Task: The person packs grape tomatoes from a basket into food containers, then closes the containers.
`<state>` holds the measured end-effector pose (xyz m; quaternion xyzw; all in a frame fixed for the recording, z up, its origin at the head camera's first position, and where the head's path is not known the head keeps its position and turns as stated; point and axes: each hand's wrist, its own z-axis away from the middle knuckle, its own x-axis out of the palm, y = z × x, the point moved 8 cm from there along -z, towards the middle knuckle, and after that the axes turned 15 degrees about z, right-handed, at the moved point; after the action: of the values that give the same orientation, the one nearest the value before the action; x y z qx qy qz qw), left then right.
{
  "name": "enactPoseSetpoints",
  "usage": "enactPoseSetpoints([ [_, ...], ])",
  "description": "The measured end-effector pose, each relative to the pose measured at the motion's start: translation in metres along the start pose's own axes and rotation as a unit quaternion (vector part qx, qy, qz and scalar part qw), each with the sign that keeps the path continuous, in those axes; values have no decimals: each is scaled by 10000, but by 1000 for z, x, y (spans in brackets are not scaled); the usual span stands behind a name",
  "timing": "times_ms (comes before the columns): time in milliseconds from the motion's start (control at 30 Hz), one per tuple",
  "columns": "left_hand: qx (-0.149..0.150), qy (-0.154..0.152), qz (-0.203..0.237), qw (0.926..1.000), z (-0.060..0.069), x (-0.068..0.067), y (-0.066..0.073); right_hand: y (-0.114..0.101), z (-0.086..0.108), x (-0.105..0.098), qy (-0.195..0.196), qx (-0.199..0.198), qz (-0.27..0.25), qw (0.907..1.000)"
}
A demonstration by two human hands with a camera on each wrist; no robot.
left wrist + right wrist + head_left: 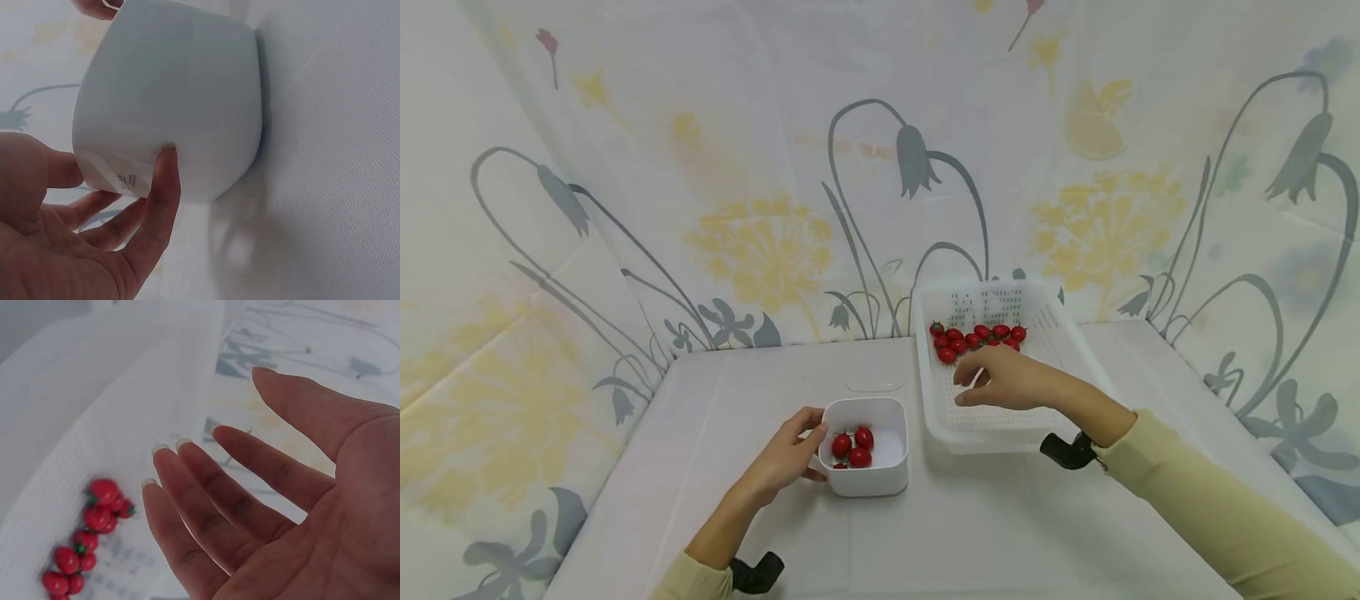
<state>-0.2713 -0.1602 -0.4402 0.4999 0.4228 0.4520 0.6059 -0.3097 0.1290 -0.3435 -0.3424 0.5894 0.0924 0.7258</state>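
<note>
A small white square container [868, 482] stands on the table with several cherry tomatoes [859, 457] inside. My left hand [786, 454] holds it at its left side, thumb at the rim; in the left wrist view one fingertip [167, 153] presses its outer wall. To the right lies a white perforated basket [940, 421], with several cherry tomatoes [973, 340] gathered at its far end. Over the basket hovers my right hand [1011, 379], nothing in it. The right wrist view shows its fingers [212, 487] loosely extended, apart from the red tomatoes [67, 559].
A white cloth covers the table [752, 379]. Behind it hangs a flower-printed curtain [760, 150], which also runs along both sides. A faint clear curved edge [874, 388] shows on the table behind the container; its kind is unclear.
</note>
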Motion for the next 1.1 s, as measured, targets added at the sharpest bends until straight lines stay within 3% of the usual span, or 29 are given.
enactPoseSetpoints([
  [167, 15, 0, -18, 10000, -1, -1, 0, 22, 1, -8, 60, 136, 108, 9998],
  [567, 22, -3, 16, 10000, -2, -2, 0, 76, 0, -27, -11, 876, 496, 9949],
  [1100, 13, -35, -9, 10000, 0, 0, 0, 126, -22, -33, 53, 1577, 753, 9846],
])
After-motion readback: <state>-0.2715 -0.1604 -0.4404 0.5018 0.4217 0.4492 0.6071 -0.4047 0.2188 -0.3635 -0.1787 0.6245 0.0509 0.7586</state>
